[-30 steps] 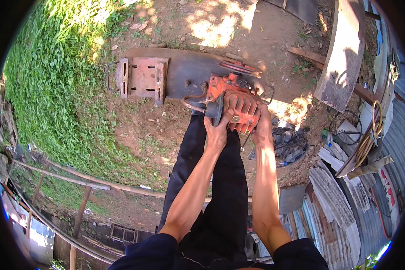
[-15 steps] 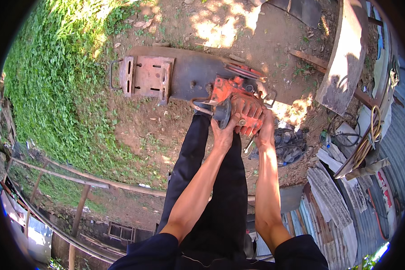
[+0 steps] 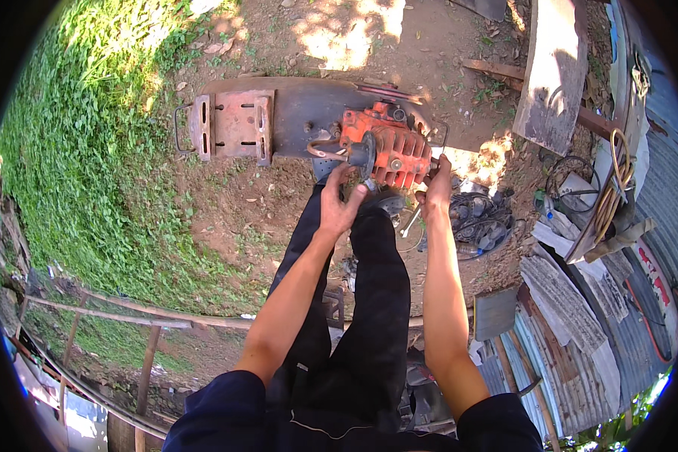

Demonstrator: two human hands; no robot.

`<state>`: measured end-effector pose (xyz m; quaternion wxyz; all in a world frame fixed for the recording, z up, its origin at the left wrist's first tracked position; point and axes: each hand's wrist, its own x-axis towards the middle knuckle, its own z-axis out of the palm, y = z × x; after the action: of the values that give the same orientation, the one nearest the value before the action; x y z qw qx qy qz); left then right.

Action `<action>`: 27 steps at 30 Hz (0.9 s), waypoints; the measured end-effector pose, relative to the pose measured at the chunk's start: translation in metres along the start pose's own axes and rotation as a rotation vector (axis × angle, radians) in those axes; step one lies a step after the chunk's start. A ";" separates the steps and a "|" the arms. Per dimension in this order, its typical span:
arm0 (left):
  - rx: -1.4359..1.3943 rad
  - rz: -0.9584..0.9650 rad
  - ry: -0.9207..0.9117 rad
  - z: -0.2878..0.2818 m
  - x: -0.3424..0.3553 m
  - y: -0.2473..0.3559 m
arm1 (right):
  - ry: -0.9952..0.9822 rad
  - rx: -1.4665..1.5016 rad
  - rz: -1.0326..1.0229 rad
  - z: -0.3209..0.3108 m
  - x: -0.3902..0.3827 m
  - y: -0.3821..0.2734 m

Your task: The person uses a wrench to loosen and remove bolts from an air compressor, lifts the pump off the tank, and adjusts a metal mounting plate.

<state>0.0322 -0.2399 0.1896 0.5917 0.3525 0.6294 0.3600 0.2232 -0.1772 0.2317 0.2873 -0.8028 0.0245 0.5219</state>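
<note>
An orange finned compressor pump (image 3: 401, 157) sits at the right part of a long dark rusty tank (image 3: 297, 124). A black round part (image 3: 363, 153) with a bent copper-coloured pipe sticks out of the pump's left side, and its pulley (image 3: 388, 92) is on the far side. Beside the black part, my left hand (image 3: 340, 207) is open, thumb apart from the fingers; whether its fingertips touch is unclear. My right hand (image 3: 437, 188) has its fingers curled at the pump's lower right corner, where the exact hold is partly hidden.
A slotted rusty mounting plate (image 3: 236, 124) tops the tank's left part. A wrench (image 3: 409, 223) and a dark heap of cords (image 3: 478, 222) lie near my right forearm. Boards and corrugated sheets (image 3: 565, 331) are stacked at right; grass (image 3: 83, 181) covers the left.
The pump, tilted between both hands before, now sits more level. My left hand has come off its finned body and moved left and nearer to me. My right hand stays at its right side.
</note>
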 end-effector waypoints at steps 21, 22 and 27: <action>1.364 0.487 -0.434 -0.054 0.162 -0.059 | -0.260 0.254 0.104 -0.009 -0.038 0.264; 1.413 0.625 -0.501 -0.050 0.158 -0.044 | -0.258 0.294 0.097 -0.007 -0.035 0.277; 1.458 0.869 -0.992 -0.050 0.190 0.005 | -0.259 0.370 0.046 0.015 -0.009 0.302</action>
<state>-0.0278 -0.0741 0.1029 0.2424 0.9433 0.1932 -0.1188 0.1038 -0.4243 0.1031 0.4182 -0.6620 0.1010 0.6138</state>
